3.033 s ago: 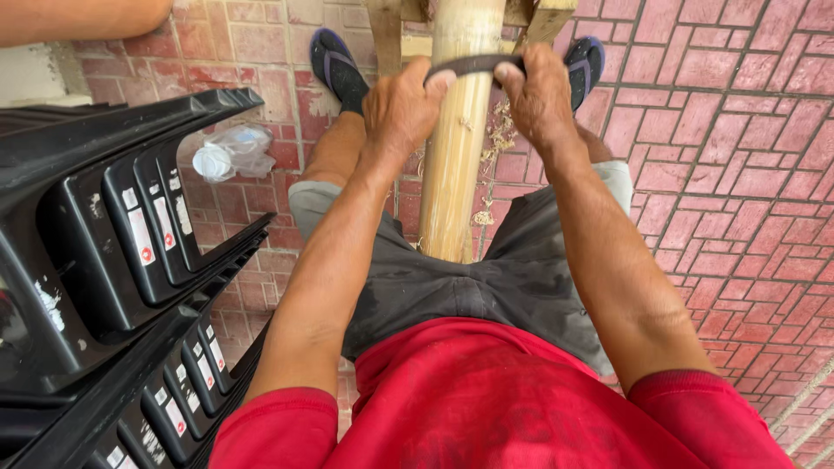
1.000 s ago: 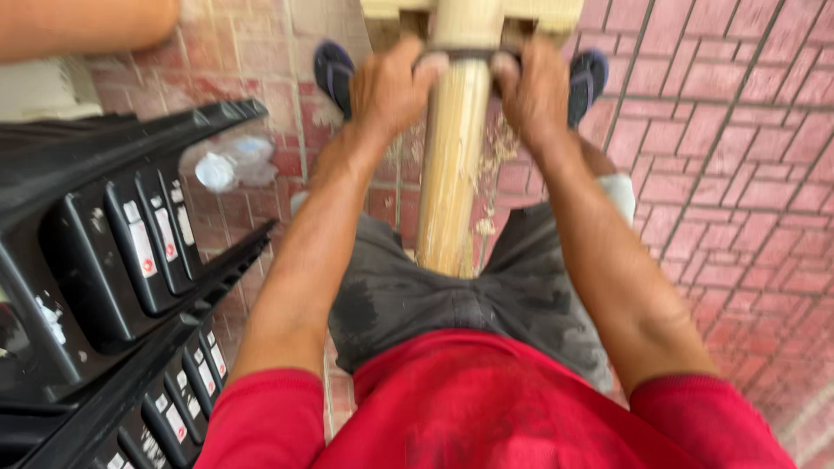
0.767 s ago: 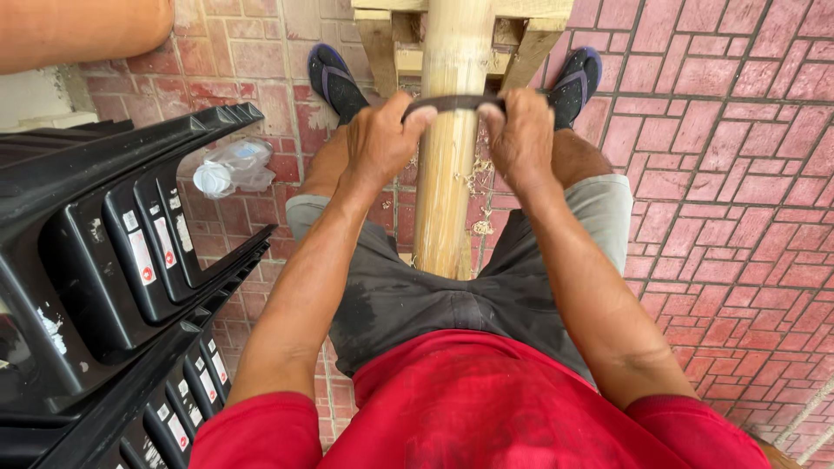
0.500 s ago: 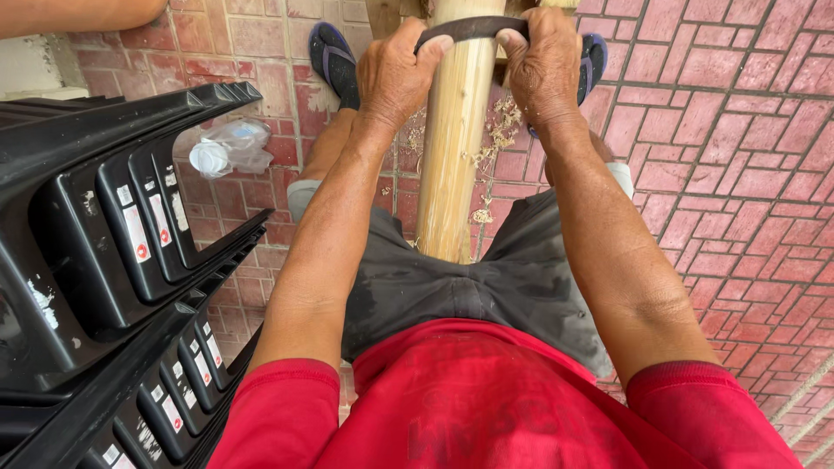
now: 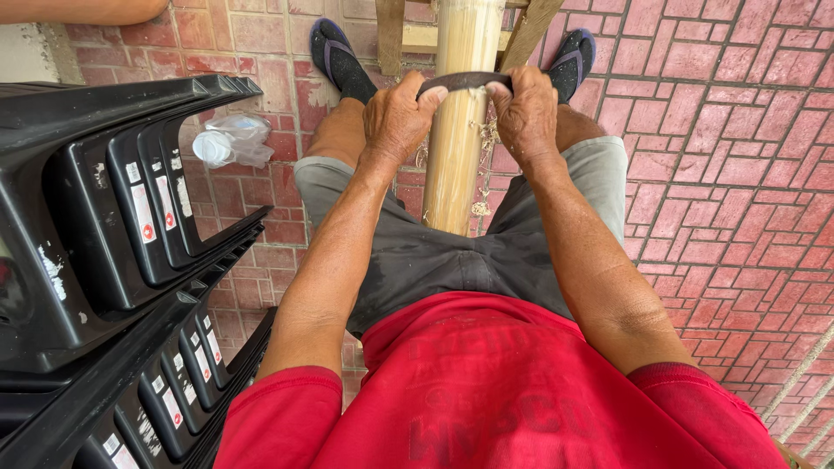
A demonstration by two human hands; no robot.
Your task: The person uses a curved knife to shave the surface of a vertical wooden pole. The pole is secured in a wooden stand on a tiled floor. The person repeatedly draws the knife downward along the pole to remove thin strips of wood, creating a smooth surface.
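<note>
A pale bamboo pole [image 5: 459, 130] runs from between my knees up to a wooden stand [image 5: 408, 35] at the top of the view. Across the pole lies a dark curved blade [image 5: 465, 81]. My left hand [image 5: 398, 117] grips its left end and my right hand [image 5: 524, 113] grips its right end, both fists closed. Pale shavings cling to the pole and lie on my grey shorts below the blade. My feet in dark sandals [image 5: 334, 52] rest either side of the stand.
Stacked black plastic chairs [image 5: 113, 234] fill the left side, close to my left arm. A crumpled clear plastic bag [image 5: 230, 143] lies on the red brick paving [image 5: 738, 174]. Another person's forearm [image 5: 78, 10] shows at the top left.
Both hands have drawn the blade down the pole toward me from its far end. More shavings lie on the pole and shorts.
</note>
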